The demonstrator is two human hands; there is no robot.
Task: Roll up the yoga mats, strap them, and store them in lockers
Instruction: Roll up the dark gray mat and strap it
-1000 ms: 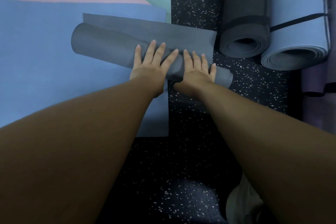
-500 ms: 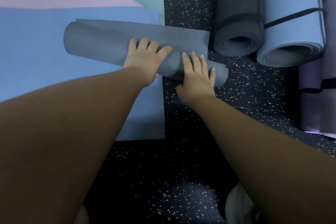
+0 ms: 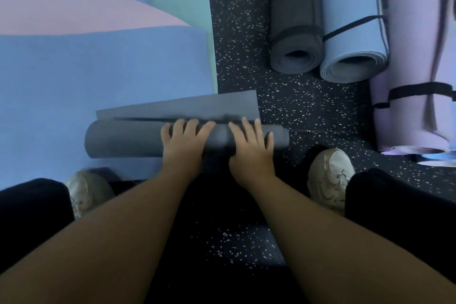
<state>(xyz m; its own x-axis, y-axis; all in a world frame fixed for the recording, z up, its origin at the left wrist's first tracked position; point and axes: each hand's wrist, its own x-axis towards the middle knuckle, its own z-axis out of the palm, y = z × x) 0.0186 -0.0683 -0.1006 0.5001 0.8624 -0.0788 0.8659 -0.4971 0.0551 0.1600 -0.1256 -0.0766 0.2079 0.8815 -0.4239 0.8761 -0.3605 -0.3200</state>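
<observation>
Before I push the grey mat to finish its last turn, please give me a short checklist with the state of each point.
1. Both hands on the grey roll: left hand and right hand rest on top, ok.
2. Fingers out of the seam: cannot tell, tips lie at the flap.
3. Roll ends even: not ok, right end sticks out past the flap.
4. Strap near: cannot tell; the only straps seen are on the rolled mats.
5. Shoes clear of the roll: ok.

Gym or yoga studio floor.
You're on speckled black rubber flooring (image 3: pixel 283 111), with flat mats (image 3: pixel 98 76) spread out and strapped rolled mats (image 3: pixel 350 39) beside.
</observation>
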